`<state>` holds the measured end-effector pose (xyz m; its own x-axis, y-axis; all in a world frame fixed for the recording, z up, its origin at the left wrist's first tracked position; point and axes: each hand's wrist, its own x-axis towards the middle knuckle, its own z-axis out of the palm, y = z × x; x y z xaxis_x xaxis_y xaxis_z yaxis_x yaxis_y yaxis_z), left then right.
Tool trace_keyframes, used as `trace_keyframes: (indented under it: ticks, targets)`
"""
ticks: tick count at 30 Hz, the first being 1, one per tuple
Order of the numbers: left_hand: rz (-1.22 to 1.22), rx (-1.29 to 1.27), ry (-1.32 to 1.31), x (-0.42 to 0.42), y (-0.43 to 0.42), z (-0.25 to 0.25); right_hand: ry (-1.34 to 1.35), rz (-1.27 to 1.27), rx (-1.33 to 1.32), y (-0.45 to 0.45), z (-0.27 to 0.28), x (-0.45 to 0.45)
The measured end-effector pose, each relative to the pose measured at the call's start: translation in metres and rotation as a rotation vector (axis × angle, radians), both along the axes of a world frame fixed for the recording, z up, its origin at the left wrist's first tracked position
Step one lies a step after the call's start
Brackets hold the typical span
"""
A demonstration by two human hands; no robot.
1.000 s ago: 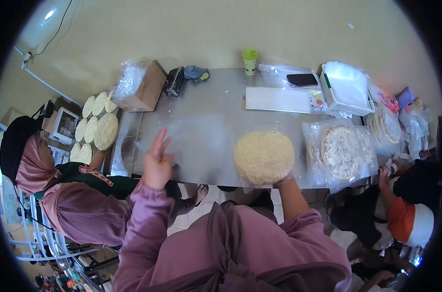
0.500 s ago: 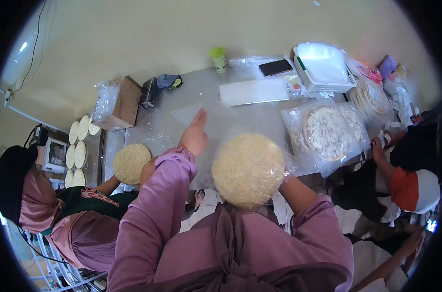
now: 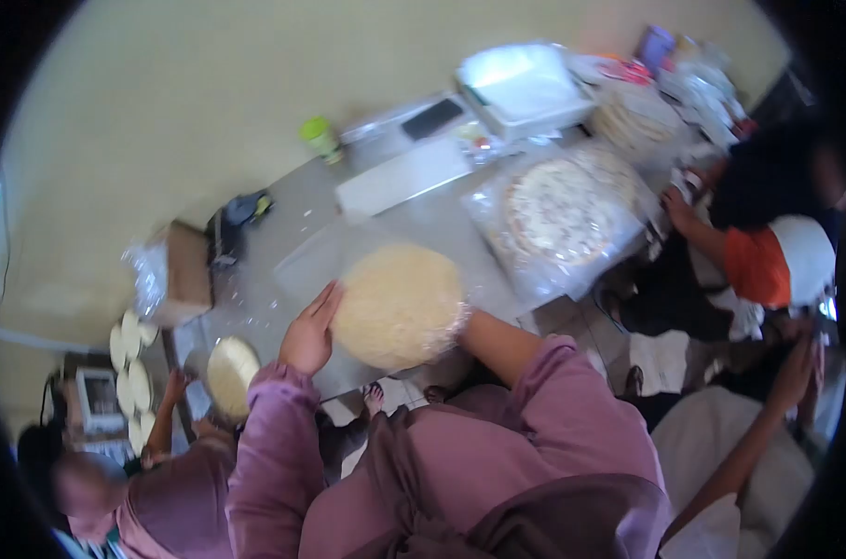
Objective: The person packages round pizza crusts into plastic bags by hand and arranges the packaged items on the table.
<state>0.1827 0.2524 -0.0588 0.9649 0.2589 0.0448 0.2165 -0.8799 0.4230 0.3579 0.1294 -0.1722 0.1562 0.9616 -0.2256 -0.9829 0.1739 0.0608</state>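
Observation:
A round pale pizza (image 3: pixel 400 307), apparently covered in grated cheese, is in front of my body with clear plastic around its edge. My right hand is hidden under its right side and bears it; only the wrist and forearm show. At the pizza's left rim is my left hand (image 3: pixel 309 334), fingers stretched out and pointing up along the edge, seemingly touching it. Beyond the pizza, a clear plastic sheet (image 3: pixel 302 256) lies on the metal table (image 3: pixel 283 200). To the right are bagged white-topped pizzas (image 3: pixel 561 210).
A white box (image 3: pixel 404 177), phone (image 3: pixel 432 119), green cup (image 3: pixel 320 140) and white basket (image 3: pixel 525 88) stand along the back. A cardboard box (image 3: pixel 188 270) is at left. A co-worker at left handles another pizza (image 3: pixel 232 375); other people stand at right.
My left hand has come from above the table to the pizza's left rim. The pizza has shifted slightly left and up in view. The camera has turned, tilting the whole scene.

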Motion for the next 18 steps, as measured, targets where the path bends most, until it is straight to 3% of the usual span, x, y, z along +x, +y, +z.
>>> trace_keyframes:
  ticks: [2, 7, 9, 12, 18]
  targets:
    - [0.210, 0.003, 0.009, 0.003, -0.013, -0.002, 0.017, -0.070, -0.001, 0.006, 0.000, -0.002]
    - [0.292, 0.130, -0.140, -0.002, -0.027, -0.022, 0.061, -0.127, 0.045, 0.006, 0.002, -0.006]
    - [0.393, 0.092, -0.321, -0.006, -0.033, -0.025, 0.082, -0.123, 0.064, 0.001, 0.002, -0.005]
    - [0.433, 0.229, -0.136, -0.021, -0.025, -0.037, 0.120, -0.104, 0.093, -0.002, 0.003, -0.003]
    - [0.374, 0.133, -0.176, -0.024, -0.045, -0.043, 0.164, -0.060, 0.152, 0.004, 0.009, -0.007]
